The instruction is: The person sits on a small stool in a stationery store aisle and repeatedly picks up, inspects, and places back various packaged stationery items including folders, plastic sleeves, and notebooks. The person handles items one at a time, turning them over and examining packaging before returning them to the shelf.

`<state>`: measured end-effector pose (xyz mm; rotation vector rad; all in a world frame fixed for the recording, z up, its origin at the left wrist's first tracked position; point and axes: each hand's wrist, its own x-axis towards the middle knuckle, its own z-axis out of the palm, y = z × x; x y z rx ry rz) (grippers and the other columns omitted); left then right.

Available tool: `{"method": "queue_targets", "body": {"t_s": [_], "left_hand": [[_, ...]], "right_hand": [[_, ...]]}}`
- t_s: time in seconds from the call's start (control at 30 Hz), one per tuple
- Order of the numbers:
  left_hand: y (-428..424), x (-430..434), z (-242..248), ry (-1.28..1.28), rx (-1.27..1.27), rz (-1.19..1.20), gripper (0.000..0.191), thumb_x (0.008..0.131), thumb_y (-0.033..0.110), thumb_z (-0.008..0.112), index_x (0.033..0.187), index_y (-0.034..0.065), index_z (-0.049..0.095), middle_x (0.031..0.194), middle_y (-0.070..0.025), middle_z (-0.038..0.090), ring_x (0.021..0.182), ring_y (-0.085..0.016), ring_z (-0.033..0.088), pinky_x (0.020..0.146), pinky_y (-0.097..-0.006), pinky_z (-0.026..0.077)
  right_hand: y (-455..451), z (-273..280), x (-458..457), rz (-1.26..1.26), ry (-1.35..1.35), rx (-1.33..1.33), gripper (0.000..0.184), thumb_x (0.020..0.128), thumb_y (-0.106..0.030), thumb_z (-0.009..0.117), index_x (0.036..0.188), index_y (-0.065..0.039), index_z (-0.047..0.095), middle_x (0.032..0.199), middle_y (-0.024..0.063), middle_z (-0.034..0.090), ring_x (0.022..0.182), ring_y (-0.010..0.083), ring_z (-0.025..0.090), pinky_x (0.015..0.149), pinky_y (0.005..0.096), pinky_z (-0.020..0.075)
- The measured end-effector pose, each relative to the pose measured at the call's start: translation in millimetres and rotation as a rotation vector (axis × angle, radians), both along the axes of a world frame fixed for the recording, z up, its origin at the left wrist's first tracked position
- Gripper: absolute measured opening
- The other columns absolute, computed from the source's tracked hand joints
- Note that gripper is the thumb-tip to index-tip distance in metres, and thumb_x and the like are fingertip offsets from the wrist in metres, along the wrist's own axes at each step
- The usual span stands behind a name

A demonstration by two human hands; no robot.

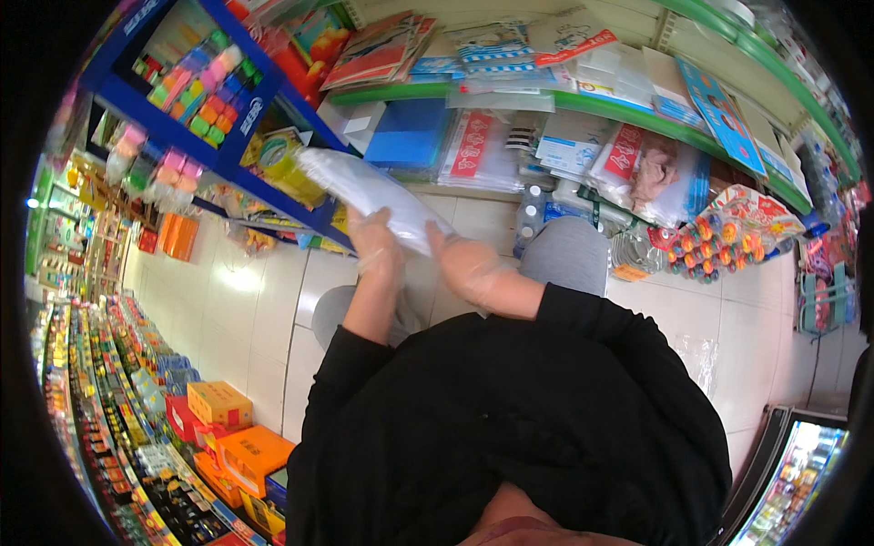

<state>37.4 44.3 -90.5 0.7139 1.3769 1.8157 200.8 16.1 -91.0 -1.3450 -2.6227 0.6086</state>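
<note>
My left hand and my right hand, both in clear plastic gloves, hold a stack of white or clear plastic sleeves between them, above the floor near my knees. The stack slants up to the left, its far end beside a roll of yellow-green tape at the blue display rack. Beyond my hands, a low shelf bears packs of clear plastic sleeves with red labels and a blue folder. A crumpled pinkish cloth or glove lies on the packs at the right.
A green-edged shelf with flat packets runs above the low one. Plastic bottles, a coil of clear tubing or wire and a bunch of orange-topped items stand right of my knee. Orange cartons stand at lower left.
</note>
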Motion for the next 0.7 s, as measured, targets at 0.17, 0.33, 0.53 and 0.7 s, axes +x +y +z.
{"method": "queue_targets", "body": {"t_s": [0.17, 0.33, 0.53, 0.7], "left_hand": [[25, -4, -10, 0.226, -0.102, -0.192, 0.062, 0.086, 0.001, 0.063, 0.142, 0.0041, 0.037, 0.119, -0.0148, 0.059, 0.099, -0.028, 0.063, 0.087, -0.0412, 0.052], [43, -30, -55, 0.145, -0.219, -0.24, 0.075, 0.091, 0.021, 0.066, 0.154, 0.0084, 0.028, 0.14, -0.0129, 0.051, 0.114, -0.024, 0.057, 0.088, -0.0362, 0.049], [44, -105, -166, 0.584, -0.701, -0.267, 0.066, 0.093, 0.037, 0.063, 0.144, 0.0009, 0.044, 0.145, -0.018, 0.05, 0.129, -0.029, 0.051, 0.097, -0.0402, 0.044], [34, -94, -184, 0.53, -0.967, -0.505, 0.066, 0.093, 0.048, 0.06, 0.139, 0.0015, 0.05, 0.143, -0.0197, 0.051, 0.128, -0.033, 0.052, 0.099, -0.0446, 0.043]], "right_hand": [[30, -17, 12, -0.064, 0.144, -0.156, 0.065, 0.085, -0.008, 0.057, 0.146, -0.002, 0.036, 0.098, 0.0277, 0.066, 0.089, 0.0416, 0.067, 0.079, 0.049, 0.0515], [73, -63, 30, -0.182, 0.41, -0.302, 0.06, 0.077, 0.001, 0.056, 0.137, 0.0, 0.049, 0.106, 0.027, 0.067, 0.096, 0.0366, 0.067, 0.087, 0.0419, 0.0508], [109, -110, 44, -0.285, 0.525, -0.477, 0.063, 0.064, 0.008, 0.062, 0.127, 0.002, 0.059, 0.102, 0.0099, 0.067, 0.089, 0.0228, 0.063, 0.082, 0.0335, 0.0498], [126, -97, 57, -0.458, 0.74, -0.753, 0.057, 0.068, 0.01, 0.065, 0.124, 0.002, 0.059, 0.098, 0.0107, 0.067, 0.08, 0.0221, 0.064, 0.072, 0.0341, 0.0512]]}}
